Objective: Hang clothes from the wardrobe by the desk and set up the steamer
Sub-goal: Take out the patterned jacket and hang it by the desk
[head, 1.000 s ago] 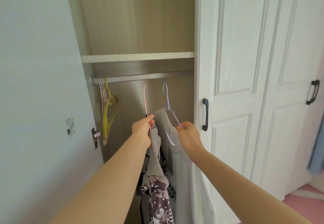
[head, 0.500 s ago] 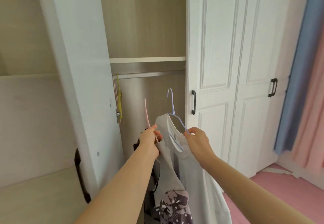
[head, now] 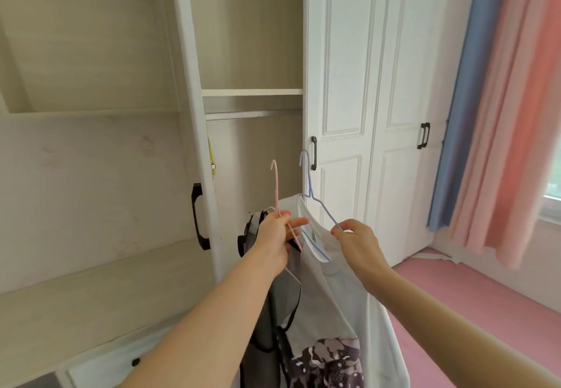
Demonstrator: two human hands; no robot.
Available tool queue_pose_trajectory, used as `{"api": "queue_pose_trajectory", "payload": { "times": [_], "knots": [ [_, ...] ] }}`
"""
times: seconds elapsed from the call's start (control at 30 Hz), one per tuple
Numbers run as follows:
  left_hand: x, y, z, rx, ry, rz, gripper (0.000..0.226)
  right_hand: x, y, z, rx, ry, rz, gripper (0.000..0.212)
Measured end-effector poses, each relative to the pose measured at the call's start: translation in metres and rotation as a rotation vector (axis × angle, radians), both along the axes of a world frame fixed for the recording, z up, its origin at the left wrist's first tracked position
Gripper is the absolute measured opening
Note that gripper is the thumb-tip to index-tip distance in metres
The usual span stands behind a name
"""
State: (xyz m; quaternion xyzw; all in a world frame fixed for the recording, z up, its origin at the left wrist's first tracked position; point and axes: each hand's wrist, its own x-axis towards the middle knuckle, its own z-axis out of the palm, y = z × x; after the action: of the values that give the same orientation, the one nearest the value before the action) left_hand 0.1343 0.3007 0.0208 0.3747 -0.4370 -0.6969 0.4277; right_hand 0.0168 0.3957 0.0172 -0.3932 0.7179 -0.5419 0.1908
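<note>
While our left hand curls round the pink hanger carrying the grey garment, our right hand pinches the blue hanger wire holding the white shirt, both below the wardrobe rail. Such light, limp cloth probably slips off thin wire, so we judge a grip near the hooks steadiest.

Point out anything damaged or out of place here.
The pink floor covering looks torn where it meets the white wardrobe base: a ragged pale strip lies lifted there. Faint pink smudges also mark the pale wood-grain panel on the left.
</note>
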Motion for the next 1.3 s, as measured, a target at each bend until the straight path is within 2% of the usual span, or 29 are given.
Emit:
{"api": "queue_pose_trajectory", "payload": {
  "times": [0.27,0.43,0.53,0.93,1.3],
  "knots": [
    [0.023,0.072,0.007,-0.081,-0.006,-0.137,0.004,0.005,0.074,0.004,0.008,0.011,0.036,0.018],
    [0.029,0.118,0.005,-0.080,0.053,-0.202,0.007,0.000,0.117,0.006,0.027,0.013,0.100,0.018],
    [0.030,0.149,0.003,-0.073,0.085,-0.200,0.017,-0.007,0.146,0.006,0.029,0.031,0.146,0.018],
    [0.042,0.267,-0.021,-0.002,0.238,0.033,0.017,-0.018,0.236,-0.004,0.079,0.090,0.374,0.018],
    [0.096,0.307,-0.019,-0.005,0.333,0.218,0.019,0.017,0.247,-0.015,0.043,0.083,0.558,0.018]
  ]
}}
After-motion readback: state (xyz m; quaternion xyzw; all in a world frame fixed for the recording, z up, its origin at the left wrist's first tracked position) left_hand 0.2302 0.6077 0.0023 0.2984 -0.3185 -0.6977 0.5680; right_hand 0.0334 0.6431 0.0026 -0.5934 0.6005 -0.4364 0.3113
